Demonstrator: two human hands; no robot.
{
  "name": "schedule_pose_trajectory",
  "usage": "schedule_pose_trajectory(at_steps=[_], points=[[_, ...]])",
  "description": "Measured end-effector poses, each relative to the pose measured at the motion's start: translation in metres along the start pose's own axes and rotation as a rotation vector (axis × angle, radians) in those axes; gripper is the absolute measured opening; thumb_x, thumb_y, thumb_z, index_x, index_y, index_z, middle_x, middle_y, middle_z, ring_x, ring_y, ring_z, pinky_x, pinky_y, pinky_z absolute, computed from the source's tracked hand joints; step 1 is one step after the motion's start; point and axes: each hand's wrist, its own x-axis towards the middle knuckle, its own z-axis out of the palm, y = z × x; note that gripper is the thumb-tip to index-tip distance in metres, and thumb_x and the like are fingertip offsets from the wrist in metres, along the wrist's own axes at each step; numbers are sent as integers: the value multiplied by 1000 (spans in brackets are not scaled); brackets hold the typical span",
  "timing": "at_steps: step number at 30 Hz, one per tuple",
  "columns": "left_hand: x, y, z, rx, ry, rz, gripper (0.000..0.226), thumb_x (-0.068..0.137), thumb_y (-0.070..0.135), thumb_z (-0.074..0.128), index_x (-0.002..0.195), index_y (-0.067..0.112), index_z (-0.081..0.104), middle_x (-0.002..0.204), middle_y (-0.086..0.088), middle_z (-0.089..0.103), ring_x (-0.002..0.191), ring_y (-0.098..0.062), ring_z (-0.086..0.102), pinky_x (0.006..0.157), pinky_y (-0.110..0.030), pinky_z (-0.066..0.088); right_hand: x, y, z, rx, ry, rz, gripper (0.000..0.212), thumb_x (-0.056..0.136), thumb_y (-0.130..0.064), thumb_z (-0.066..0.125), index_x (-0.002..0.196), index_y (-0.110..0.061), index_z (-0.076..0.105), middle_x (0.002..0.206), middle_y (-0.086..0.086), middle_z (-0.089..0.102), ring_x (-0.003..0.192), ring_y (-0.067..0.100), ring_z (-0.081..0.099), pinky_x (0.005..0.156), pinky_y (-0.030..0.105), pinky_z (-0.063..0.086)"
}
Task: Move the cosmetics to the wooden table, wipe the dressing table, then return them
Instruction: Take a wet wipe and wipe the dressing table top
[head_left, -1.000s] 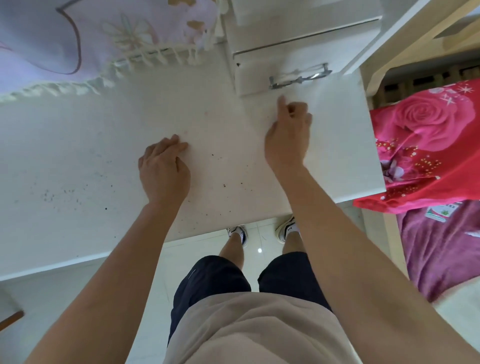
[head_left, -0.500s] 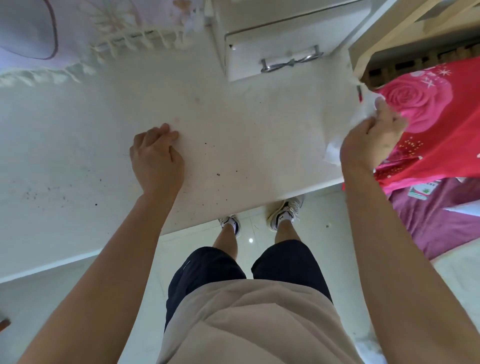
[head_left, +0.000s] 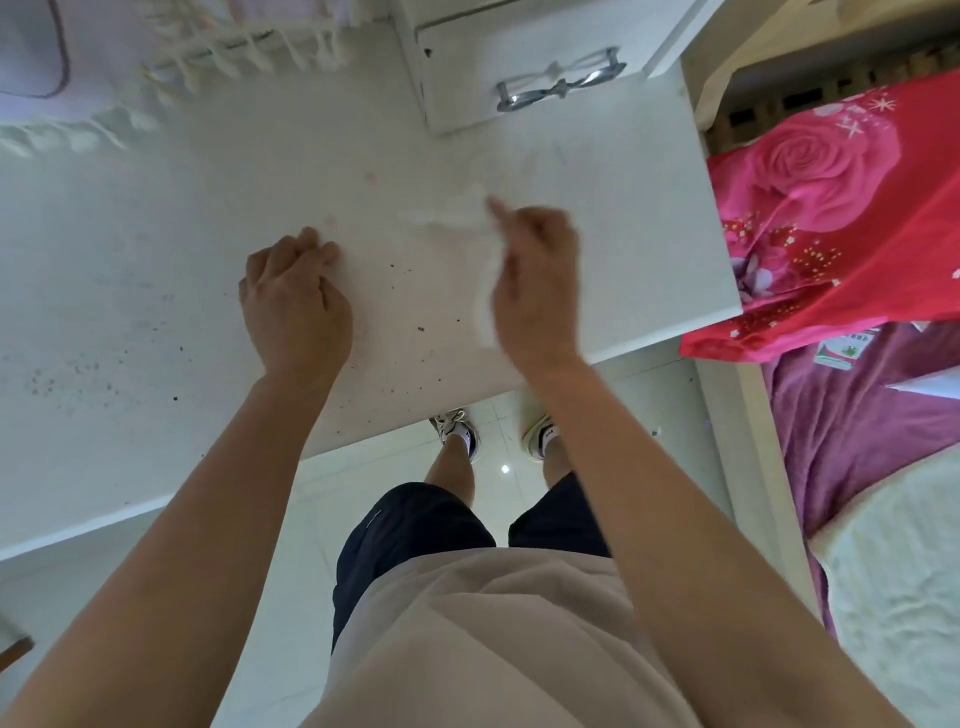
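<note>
The white dressing table (head_left: 156, 249) fills the upper left, its top speckled with dark crumbs and faint pink marks. My left hand (head_left: 293, 306) rests knuckles-down on the tabletop with its fingers curled under, holding nothing. My right hand (head_left: 535, 280) is over the middle-right of the tabletop and grips a white tissue (head_left: 467, 228), which is blurred by motion and trails toward the left and down beside the hand. No cosmetics are in view.
A small white drawer unit (head_left: 519, 57) with a metal handle (head_left: 558, 80) stands at the back of the table. A fringed lilac cloth (head_left: 171, 47) lies at the back left. A bed with a red rose blanket (head_left: 841, 223) is close on the right.
My right hand swung out to the table's right edge with the tissue, then back to the middle of the tabletop. My left hand stayed put.
</note>
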Motion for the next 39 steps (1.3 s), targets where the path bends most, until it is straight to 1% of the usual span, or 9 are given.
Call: schedule_pose_trajectory(at_steps=[4,7,12,18,21,26,31,35,39], points=[[-1,0,4,60,3,40,42,84,5,40,114,8,70,130,-7,62,120,-34,51,99,-41,36,26,81,-71,-198,299,235,53,84,8,38,130,-5,62,115,27,54,104,40,54,92,36,42],[-1,1,7,84,4,31,42,85,6,39,114,7,70,131,-7,62,120,-35,51,98,-41,36,11,117,-93,-434,259,428,56,89,2,33,141,-10,51,129,23,47,116,37,46,97,36,38],[-6,8,2,103,-49,37,45,85,3,39,121,6,66,138,-9,56,126,-35,48,102,-44,40,-27,77,-39,-413,-18,253,64,85,7,41,147,-7,39,131,18,43,111,34,42,85,31,38],[-15,8,-22,198,-253,46,56,90,0,41,144,13,48,156,-7,37,145,-28,30,119,-44,22,-38,2,18,-140,-396,-50,53,91,2,44,144,-5,42,127,15,43,111,30,45,95,25,34],[-29,-1,-41,237,-163,6,53,91,1,41,143,11,48,153,-14,39,142,-34,33,116,-49,27,-16,16,-8,66,-237,52,44,94,-1,44,136,-6,55,124,15,48,113,29,51,95,24,37],[-67,-23,-55,287,-118,-83,49,92,1,45,141,8,49,153,-19,35,139,-39,34,109,-55,32,-3,89,-71,-105,45,215,49,92,-3,41,137,-14,55,125,16,48,112,32,51,90,30,40],[-86,-46,-52,253,-111,-88,47,86,-4,46,129,5,60,141,-19,51,126,-41,48,101,-50,41,-40,97,-61,-497,-26,209,62,86,6,49,145,-12,43,128,19,45,109,38,46,92,44,36],[-78,-59,-52,197,-70,-27,45,80,-5,46,117,7,70,125,-15,63,109,-41,55,89,-47,47,-76,38,-1,-535,-128,114,64,84,2,50,145,-7,38,123,17,47,100,33,48,85,38,41],[-58,-89,-69,143,-94,101,48,77,4,38,110,9,73,114,-12,70,103,-37,60,95,-47,45,-113,-49,80,-419,-249,-90,62,82,2,46,143,-6,43,120,15,51,99,32,49,83,38,43]])
